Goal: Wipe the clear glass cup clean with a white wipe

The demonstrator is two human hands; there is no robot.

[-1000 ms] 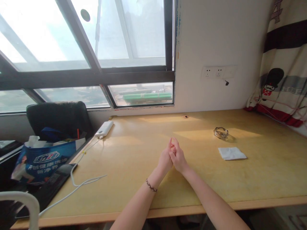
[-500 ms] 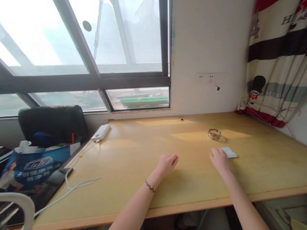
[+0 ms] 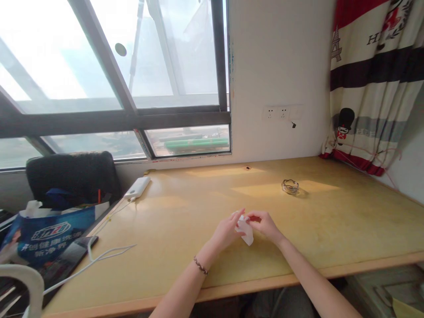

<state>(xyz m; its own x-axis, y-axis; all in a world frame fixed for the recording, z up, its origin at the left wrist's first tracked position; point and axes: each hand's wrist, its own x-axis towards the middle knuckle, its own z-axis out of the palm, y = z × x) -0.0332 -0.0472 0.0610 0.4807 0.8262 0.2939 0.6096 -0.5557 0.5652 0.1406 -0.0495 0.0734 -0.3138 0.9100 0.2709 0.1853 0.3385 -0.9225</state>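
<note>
A thin white tissue (image 3: 246, 232) hangs between my hands over the middle of the desk, its lower corner drooping. My left hand (image 3: 230, 229), with a dark braided bracelet at the wrist, has its fingers closed around the tissue's left side. From the right, my right hand (image 3: 264, 224) pinches the upper edge with thumb and fingertips. Farther back on the right, a metal bracelet-like ring (image 3: 290, 187) rests on the desk, apart from both hands.
The wooden desk (image 3: 185, 260) spans the view. A white power bank (image 3: 138, 188) with a white cable (image 3: 107, 257) lies on its left side. Beyond the left edge are a blue bag (image 3: 56, 227) and a black chair (image 3: 73, 176). A patterned curtain (image 3: 371, 88) hangs at right.
My right hand has picked up the white tissue from the desk's right side and brought it left to my left hand. Both hands now hold it, and it has loosened from its flat shape.
</note>
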